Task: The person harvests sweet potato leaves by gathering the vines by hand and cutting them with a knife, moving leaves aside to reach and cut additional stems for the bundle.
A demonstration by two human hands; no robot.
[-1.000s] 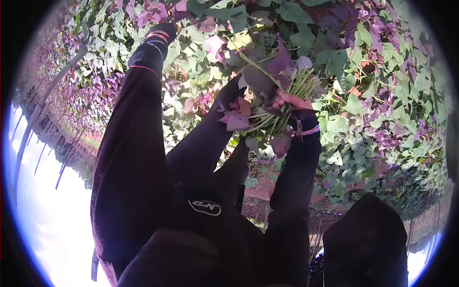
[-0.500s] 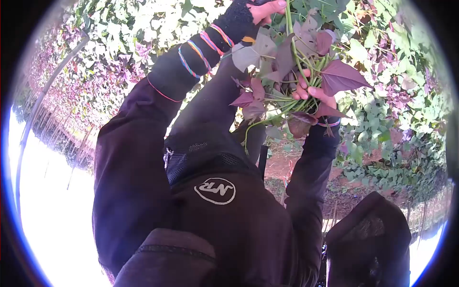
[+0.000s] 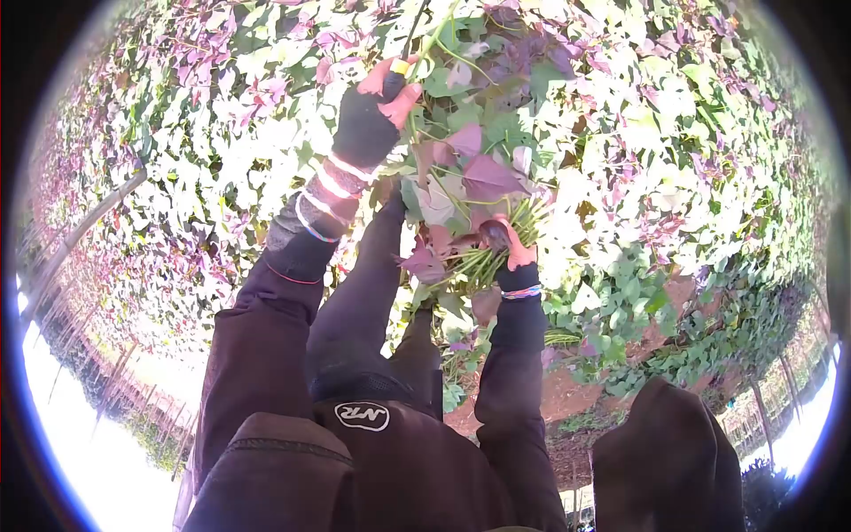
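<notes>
My left hand [image 3: 390,89], in a black sleeve cuff with coloured bands around the forearm, is closed around a black-handled tool [image 3: 394,82] with a yellow collar and a thin dark shaft pointing away from me. A long green vine stem [image 3: 432,43] runs right beside those fingers. My right hand [image 3: 519,244] grips a bunch of leafy vine cuttings [image 3: 479,263], their cut stems fanning out on both sides of the fist. Purple, heart-shaped leaves [image 3: 490,178] hang from the bunch, between my two hands. Some fingers of the right hand are hidden behind stems.
Dense green and purple vine foliage [image 3: 638,160] covers the ground ahead and to both sides. Bare reddish soil [image 3: 567,397] shows at lower right. A bent pole [image 3: 84,232] stands at far left. My legs [image 3: 359,310] stand among the leaves.
My left hand has moved forward and left, bringing the tool into clear view. My right hand has lowered leftward with the bunch, and the view has tilted to show more foliage.
</notes>
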